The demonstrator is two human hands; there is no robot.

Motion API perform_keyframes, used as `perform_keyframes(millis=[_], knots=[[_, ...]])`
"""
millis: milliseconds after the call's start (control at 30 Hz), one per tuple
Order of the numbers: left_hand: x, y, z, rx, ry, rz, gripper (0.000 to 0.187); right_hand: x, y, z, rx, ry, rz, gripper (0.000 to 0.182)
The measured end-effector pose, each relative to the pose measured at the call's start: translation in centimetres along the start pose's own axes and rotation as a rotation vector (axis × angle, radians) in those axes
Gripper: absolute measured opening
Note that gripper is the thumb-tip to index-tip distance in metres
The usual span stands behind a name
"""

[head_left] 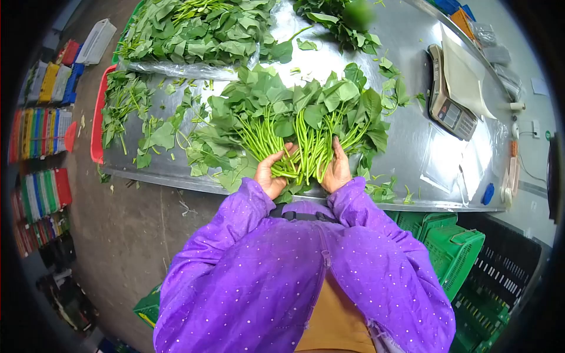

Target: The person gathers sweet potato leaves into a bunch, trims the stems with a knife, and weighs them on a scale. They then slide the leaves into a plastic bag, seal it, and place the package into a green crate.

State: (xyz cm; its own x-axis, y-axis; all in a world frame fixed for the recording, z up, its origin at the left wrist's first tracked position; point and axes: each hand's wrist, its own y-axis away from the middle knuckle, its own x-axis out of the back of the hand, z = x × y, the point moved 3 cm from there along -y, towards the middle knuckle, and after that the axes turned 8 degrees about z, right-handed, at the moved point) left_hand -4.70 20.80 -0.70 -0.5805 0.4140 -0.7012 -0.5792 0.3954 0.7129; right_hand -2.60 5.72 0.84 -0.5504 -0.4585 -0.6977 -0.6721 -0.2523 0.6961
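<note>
A wide bunch of leafy greens (303,138), which look like sweet potato leaves, lies near the front edge of the metal table. Its pale green stems point toward me and its leaves spread away. My left hand (272,175) is closed round the stems on the left side, its fingertips partly hidden among them. Cupping the stems from the right, my right hand (338,169) has its fingers tucked underneath, mostly out of sight. Loose leaves (215,150) lie beside the bunch on the left.
More greens (197,32) are heaped at the far left, above a strip of clear plastic (182,69). Another leafy pile (338,23) sits at the back. A digital scale (453,115) stands on the right. Green crates (453,253) are below the metal table (400,150); a red crate's edge (99,117) shows left.
</note>
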Motion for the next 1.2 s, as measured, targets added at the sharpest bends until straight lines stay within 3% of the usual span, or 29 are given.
perform_keyframes(millis=[100,200,300,433,467,533,633,800,900,1033,1200], knots=[[0.1,-0.2,0.0,-0.057,-0.117,0.073,0.034,-0.8,0.7,0.3,-0.027,0.065,-0.129,0.044],[-0.6,0.4,-0.3,-0.162,-0.340,0.195,0.035,-0.1,0.1,0.9,0.106,0.417,0.054,0.041],[-1.9,1.0,-0.9,-0.273,-0.467,0.198,0.036,-1.3,0.0,1.0,0.233,0.538,-0.007,0.043],[-3.1,1.5,-1.2,-0.349,-0.423,0.195,0.038,-3.4,1.6,1.0,0.641,0.609,0.047,0.035],[-3.1,1.3,-1.3,-0.348,-0.401,0.216,0.038,-3.3,1.6,1.0,0.652,0.623,0.054,0.032],[-2.1,-0.1,-1.0,-0.360,-0.386,0.215,0.034,-1.8,0.5,0.8,0.411,0.450,0.068,0.033],[0.4,-2.0,-0.6,-0.115,-0.220,0.237,0.030,-0.9,0.0,0.1,0.062,0.093,0.020,0.042],[-0.6,-1.1,-0.8,-0.063,-0.176,0.136,0.029,0.9,-0.1,0.2,0.056,0.035,-0.102,0.047],[-2.4,-0.4,-1.1,-0.172,-0.424,0.172,0.032,0.7,-0.3,0.7,0.126,-0.014,-0.071,0.055],[-3.0,-2.1,-2.8,-0.282,-0.640,0.128,0.036,0.2,0.1,1.2,0.257,0.234,0.034,0.058],[-4.9,-0.8,-3.3,-0.098,-0.582,0.115,0.024,2.0,-0.1,0.0,0.303,0.504,0.039,0.058]])
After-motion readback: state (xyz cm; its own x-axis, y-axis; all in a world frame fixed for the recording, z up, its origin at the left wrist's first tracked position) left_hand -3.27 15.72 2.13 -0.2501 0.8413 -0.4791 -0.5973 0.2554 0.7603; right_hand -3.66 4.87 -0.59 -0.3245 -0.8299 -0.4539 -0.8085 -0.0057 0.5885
